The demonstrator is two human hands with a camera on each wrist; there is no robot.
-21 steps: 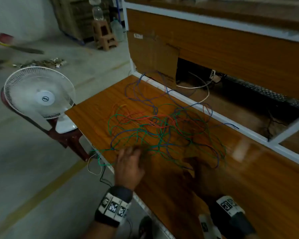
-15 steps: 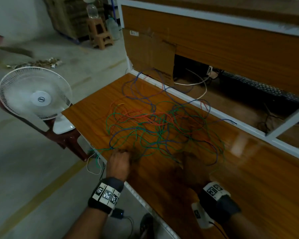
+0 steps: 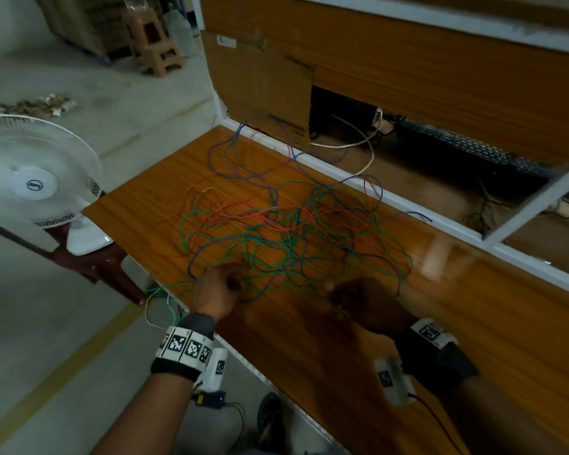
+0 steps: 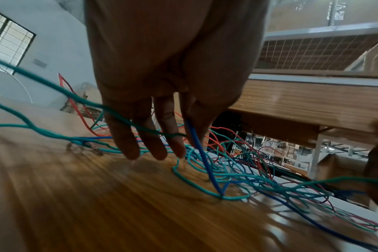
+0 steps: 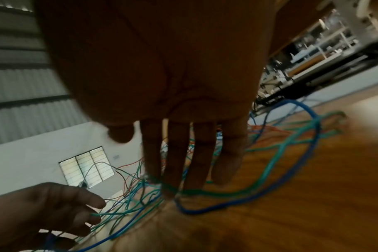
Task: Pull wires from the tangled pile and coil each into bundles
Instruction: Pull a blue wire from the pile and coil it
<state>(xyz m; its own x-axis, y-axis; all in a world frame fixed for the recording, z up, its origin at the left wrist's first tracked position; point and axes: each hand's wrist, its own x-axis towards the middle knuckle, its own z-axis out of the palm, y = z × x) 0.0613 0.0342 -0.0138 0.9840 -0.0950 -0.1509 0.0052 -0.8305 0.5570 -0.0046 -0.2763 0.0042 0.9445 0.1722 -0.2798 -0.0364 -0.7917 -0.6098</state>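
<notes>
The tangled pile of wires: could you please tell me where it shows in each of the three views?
Head: tangled pile lies mid-frame on the wooden table, beyond both hands.
Left wrist: pile sits centre-right, past the fingers.
Right wrist: pile spreads lower centre to right.
Shared landmark: the wooden table.
</notes>
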